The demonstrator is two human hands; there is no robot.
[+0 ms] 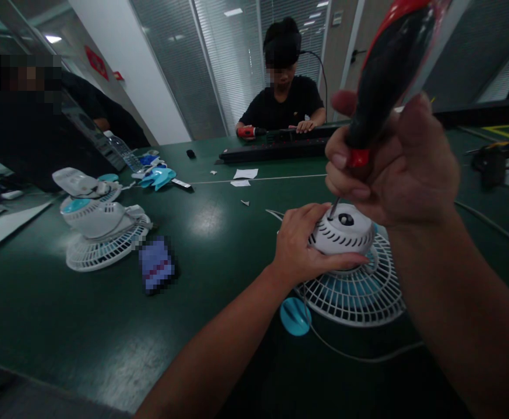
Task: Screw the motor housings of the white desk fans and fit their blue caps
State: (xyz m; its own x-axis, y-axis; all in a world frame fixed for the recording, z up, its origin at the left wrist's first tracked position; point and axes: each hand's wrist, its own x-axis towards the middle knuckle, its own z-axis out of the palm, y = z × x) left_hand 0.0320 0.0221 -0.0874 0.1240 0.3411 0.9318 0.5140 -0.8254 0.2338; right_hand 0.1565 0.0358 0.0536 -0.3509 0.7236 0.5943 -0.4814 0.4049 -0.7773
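The right hand (394, 163) was clenched around the black-and-red handle of a screwdriver (383, 81), its grip tight on the tool just above the red collar. The metal tip pointed down into the top of the white motor housing (346, 233) of a fan. The left hand (302, 244) cupped that housing from its left side, grip closed around it, thumb stretched along the lower edge and touching the shell. The housing sat on the fan's white grille (359, 291), which lay flat on the green desk (106, 326) with blue blades showing through it. A blue knob (294, 316) lay just left of the grille, near the left wrist. A white cord (368, 355) curled along the desk in front of the grille. Well to the left of the fan lay a second fan (99, 224), taken partly apart, with a blurred flat item beside it. Beyond the fan, paper scraps (246, 174) lay on the desk, and farther back another person (285, 93) sat at a long black strip (272, 151).
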